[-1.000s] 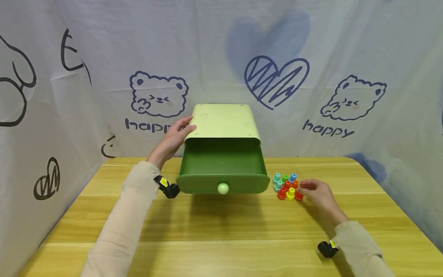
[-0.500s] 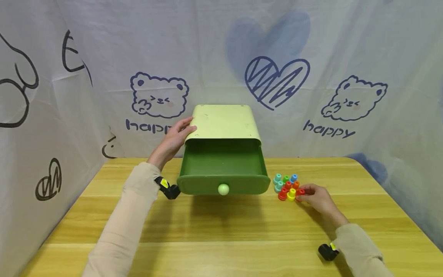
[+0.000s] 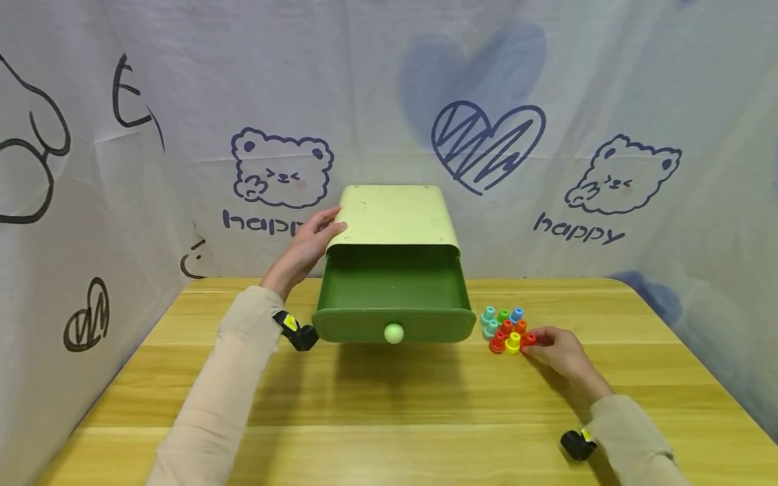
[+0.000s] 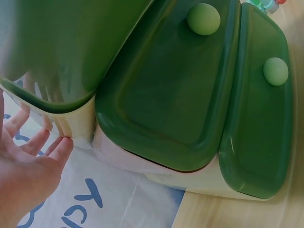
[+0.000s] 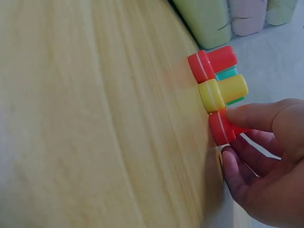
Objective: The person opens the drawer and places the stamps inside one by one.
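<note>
In the head view, a drawer cabinet with a cream-coloured shell [image 3: 395, 214] stands at the table's middle. Its green top drawer [image 3: 394, 283] is pulled out, and no contents show inside. My left hand [image 3: 306, 244] rests on the shell's upper left side, fingertips touching it; the left wrist view shows these fingers only slightly bent. To the right stands a tight group of small stepped plastic pegs, among them a yellow peg [image 5: 223, 92] and another red peg [image 5: 211, 64]. My right hand [image 3: 564, 354] pinches the red peg [image 5: 222, 127] at the group's near right corner, its base still at the table.
Two shut drawers sit below the top one, a middle drawer [image 4: 164, 90] and a bottom drawer [image 4: 259, 123], each with a round pale green knob. A printed white cloth [image 3: 389, 88] hangs behind the wooden table [image 3: 389, 439].
My right hand has lowered slightly and its fingers have closed on the corner red peg. The left hand keeps its place on the cabinet. The whole view has shifted a little.
</note>
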A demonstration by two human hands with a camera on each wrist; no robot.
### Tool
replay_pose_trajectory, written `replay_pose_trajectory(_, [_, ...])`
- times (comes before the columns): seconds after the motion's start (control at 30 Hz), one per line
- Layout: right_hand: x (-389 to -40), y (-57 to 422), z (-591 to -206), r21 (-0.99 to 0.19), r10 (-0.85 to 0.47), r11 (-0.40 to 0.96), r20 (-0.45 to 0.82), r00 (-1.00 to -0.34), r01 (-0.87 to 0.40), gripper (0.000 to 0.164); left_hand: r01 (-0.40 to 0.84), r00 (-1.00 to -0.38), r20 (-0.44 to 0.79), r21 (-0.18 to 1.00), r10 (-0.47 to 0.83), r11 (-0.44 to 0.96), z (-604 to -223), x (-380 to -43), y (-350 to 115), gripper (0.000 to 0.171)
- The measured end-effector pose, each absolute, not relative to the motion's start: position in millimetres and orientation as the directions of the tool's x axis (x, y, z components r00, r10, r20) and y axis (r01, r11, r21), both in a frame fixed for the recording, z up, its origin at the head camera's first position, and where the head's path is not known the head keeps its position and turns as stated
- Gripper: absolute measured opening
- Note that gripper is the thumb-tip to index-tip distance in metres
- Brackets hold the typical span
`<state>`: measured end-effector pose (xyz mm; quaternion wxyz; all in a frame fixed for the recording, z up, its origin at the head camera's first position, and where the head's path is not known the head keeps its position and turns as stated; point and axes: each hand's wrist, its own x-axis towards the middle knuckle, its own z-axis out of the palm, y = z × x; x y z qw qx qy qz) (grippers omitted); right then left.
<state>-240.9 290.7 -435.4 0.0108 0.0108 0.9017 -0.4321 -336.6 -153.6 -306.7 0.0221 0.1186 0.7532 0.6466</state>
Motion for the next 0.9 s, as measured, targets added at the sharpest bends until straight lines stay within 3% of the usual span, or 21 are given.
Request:
replay_pose_trajectory(0.37, [-245.1,302.9,-418.7,-0.774,0.045,0.628,-0.075,-0.996,0.087,0.035,0.151,-0.971,0.121,0.979,0.207,0.136,-308.3,-336.2,-154.5,0.061])
replay_pose_trajectory(0.9, [-261.5,281.6,-353.7,-0.772,-0.077,0.634,-0.011,-0.997,-0.04,0.04,0.151,-0.97,0.121,0.98,0.212,0.132,-307.3,-336.4,-154.5,0.061])
